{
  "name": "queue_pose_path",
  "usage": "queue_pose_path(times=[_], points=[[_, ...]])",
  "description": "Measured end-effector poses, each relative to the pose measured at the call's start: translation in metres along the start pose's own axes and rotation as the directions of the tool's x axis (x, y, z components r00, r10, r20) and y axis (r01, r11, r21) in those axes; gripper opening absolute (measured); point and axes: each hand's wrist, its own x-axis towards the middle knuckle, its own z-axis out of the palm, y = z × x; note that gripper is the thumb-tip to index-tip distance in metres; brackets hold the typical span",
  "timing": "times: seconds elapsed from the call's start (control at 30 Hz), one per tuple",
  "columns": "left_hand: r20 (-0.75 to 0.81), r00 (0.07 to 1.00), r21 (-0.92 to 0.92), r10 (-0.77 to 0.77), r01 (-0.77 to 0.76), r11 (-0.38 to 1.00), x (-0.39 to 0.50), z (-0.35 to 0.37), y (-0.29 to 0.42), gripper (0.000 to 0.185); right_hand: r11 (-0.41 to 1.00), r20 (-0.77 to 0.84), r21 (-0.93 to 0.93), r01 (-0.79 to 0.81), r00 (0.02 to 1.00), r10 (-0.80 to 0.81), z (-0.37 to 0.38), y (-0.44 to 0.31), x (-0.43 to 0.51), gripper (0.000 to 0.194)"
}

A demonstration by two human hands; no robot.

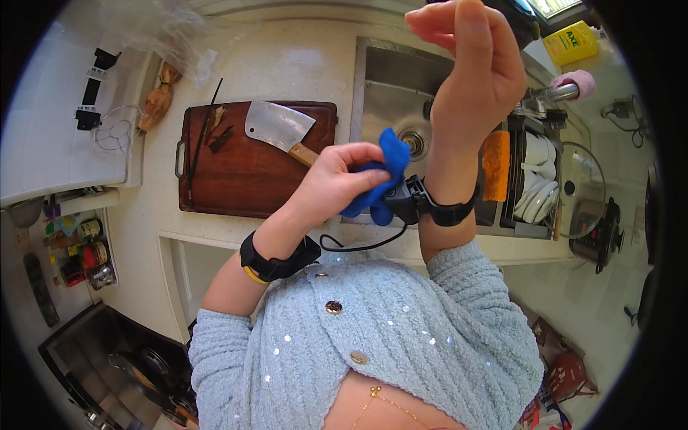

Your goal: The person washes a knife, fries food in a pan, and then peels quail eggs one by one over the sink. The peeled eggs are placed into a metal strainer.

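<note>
My left hand point(352, 180) grips a blue cloth point(395, 156), pressed to the black device point(403, 200) strapped on my right wrist. Raised over the sink's right side, my right hand point(473, 70) is loosely bent, with nothing seen in it. A black cable hangs from the device towards my left wrist, which wears a black band. Left of the hands, a cleaver point(279, 126) with a wooden handle lies on a brown cutting board point(242, 177). Dark thin sticks and small scraps lie on the board's left part.
The steel sink point(371, 97) lies behind my hands. To its right are an orange cloth point(495, 166), a rack of white dishes point(537, 188), a glass lid point(583, 188) and a yellow detergent bottle point(572, 43). Spice jars point(94, 252) and a stove point(113, 355) are at left.
</note>
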Motion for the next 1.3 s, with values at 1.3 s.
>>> queue_pose_path(times=[1.3], points=[[0.109, 0.488, 0.967, 0.866, -0.254, 0.022, -0.058, -0.012, 0.119, 0.044, 0.998, 0.216, 0.068, 0.012, 0.976, -0.027, -0.011, -0.008, -0.006, 0.041]])
